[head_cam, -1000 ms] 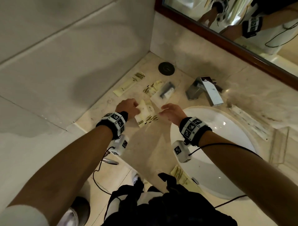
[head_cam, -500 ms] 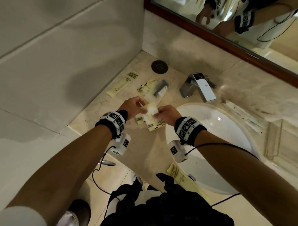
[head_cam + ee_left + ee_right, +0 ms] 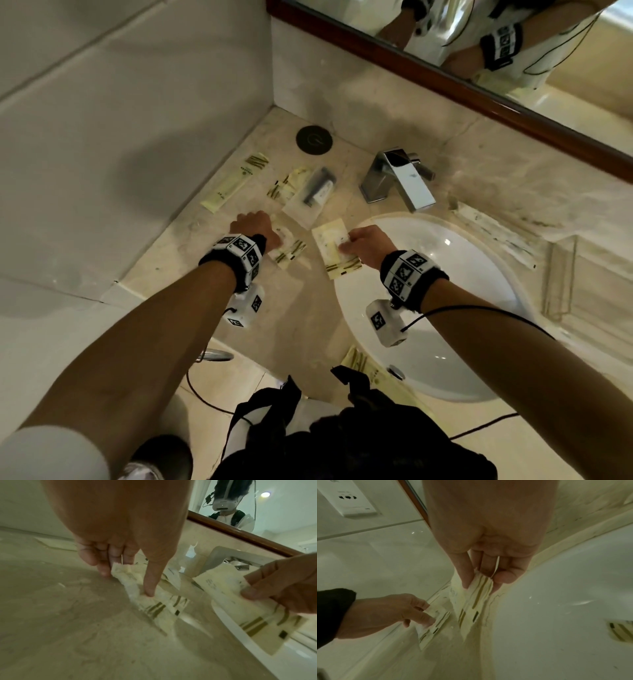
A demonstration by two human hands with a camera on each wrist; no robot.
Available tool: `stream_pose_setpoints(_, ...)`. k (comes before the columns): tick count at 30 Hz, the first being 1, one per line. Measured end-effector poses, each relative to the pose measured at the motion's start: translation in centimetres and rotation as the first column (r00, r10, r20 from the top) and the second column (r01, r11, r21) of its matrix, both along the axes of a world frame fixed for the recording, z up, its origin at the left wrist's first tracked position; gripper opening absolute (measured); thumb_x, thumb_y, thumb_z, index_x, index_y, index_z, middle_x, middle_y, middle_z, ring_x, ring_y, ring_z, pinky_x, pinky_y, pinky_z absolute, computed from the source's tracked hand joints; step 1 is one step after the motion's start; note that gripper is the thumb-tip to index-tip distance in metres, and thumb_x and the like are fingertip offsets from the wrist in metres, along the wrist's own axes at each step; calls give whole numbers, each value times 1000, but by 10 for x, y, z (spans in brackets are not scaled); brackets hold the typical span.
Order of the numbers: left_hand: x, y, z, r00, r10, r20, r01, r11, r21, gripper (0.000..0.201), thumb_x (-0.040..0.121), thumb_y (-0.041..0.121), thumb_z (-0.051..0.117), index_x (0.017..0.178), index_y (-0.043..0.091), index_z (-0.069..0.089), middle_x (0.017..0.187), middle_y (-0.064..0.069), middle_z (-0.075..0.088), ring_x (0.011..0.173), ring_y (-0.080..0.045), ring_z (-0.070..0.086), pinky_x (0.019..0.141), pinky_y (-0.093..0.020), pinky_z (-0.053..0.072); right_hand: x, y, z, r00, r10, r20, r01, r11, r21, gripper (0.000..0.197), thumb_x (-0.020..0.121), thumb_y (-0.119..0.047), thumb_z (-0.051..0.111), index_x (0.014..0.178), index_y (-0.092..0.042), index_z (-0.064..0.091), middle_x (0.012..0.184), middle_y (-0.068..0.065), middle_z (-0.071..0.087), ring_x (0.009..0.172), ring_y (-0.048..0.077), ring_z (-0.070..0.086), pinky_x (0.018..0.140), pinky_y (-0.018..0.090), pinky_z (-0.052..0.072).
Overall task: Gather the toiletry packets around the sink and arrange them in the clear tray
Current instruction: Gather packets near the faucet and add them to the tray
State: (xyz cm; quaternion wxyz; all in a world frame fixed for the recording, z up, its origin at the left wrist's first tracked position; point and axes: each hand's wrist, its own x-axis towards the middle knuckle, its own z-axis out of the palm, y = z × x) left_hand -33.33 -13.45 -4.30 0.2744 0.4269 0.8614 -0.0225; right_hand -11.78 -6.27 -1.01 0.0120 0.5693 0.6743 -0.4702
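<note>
My left hand [image 3: 253, 226] pinches a crumpled cream packet [image 3: 287, 251] with olive stripes that lies on the marble counter; in the left wrist view the thumb [image 3: 150, 591] presses on this packet [image 3: 154, 605]. At the basin's left rim, my right hand [image 3: 356, 241] pinches a second, flatter cream packet [image 3: 330, 240], held in the right wrist view [image 3: 477, 588] between thumb and fingers. A long packet [image 3: 236, 181], small packets [image 3: 287, 185] and a clear pouch [image 3: 317, 192] lie behind. The clear tray [image 3: 561, 274] stands at far right.
A chrome faucet [image 3: 397, 178] stands behind the white sink [image 3: 445, 325]. A long packet [image 3: 496, 236] lies right of the faucet, another [image 3: 359, 363] at the counter's front edge. A black round disc [image 3: 314, 139] sits in the corner. Walls close off the left and back.
The hands, together on the packets half a second ago, have parted. The right hand carried one packet toward the basin; the left stays low on the counter with the other.
</note>
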Motion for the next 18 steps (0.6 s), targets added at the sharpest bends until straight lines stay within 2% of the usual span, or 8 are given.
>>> stream_pose_setpoints(3,1,-2,3,999,22,29,-22,1000,-5,57,82,43,70,127,11,56,131,-14,57,124,-34,48,100,-39,41,2,-4,3,1000,-18,-15,18,1000,-18,5,82,-16,69,77,-13,69,68,2,61,65,18,56,63,26,42)
stream_pose_setpoints(5,5,-7,5,996,37,78,-40,998,38,49,82,35,71,123,11,60,128,-13,60,118,-33,54,96,-37,45,4,-8,5,999,-28,-31,27,1000,-10,8,82,-18,68,74,-19,68,75,2,65,72,19,59,66,26,43)
stream_pose_setpoints(7,9,-12,8,986,43,158,-56,995,83,46,83,28,71,124,11,59,126,-12,62,115,-32,57,92,-36,46,5,-12,8,999,-21,-48,21,1000,2,7,82,-21,67,76,-22,68,79,2,67,76,19,61,66,27,43)
stream_pose_setpoints(10,17,-21,14,950,27,310,-69,989,128,47,82,20,72,126,12,58,125,-10,62,110,-30,60,92,-35,50,6,-19,14,997,-31,-71,32,999,13,7,84,-21,66,77,-22,67,77,-2,65,75,17,59,61,25,41)
stream_pose_setpoints(12,21,-24,19,921,32,387,-107,979,174,43,79,16,73,121,13,61,123,-9,64,106,-28,62,90,-37,53,8,-22,18,996,-36,-80,39,999,29,13,85,-20,65,72,-23,64,73,-3,61,71,15,56,58,25,38)
stream_pose_setpoints(13,24,-26,23,903,31,428,-129,971,201,39,79,15,74,116,15,62,120,-8,65,102,-27,63,87,-36,54,10,-25,20,996,-40,-81,42,999,33,16,85,-19,64,70,-23,62,72,-3,60,70,15,55,57,25,36)
stream_pose_setpoints(15,31,-27,31,866,0,500,-147,956,255,32,78,12,73,108,18,62,112,-6,67,87,-22,63,72,-29,51,15,-29,21,995,-51,-86,54,998,35,16,85,-18,63,69,-22,61,72,-2,59,70,16,54,58,25,36)
stream_pose_setpoints(18,45,-24,42,839,-58,541,-133,943,306,27,82,6,67,107,15,61,95,-6,65,64,-15,59,50,-20,45,27,-34,24,987,-92,-134,99,994,45,15,85,-18,62,70,-16,62,75,3,60,75,22,55,63,27,40)
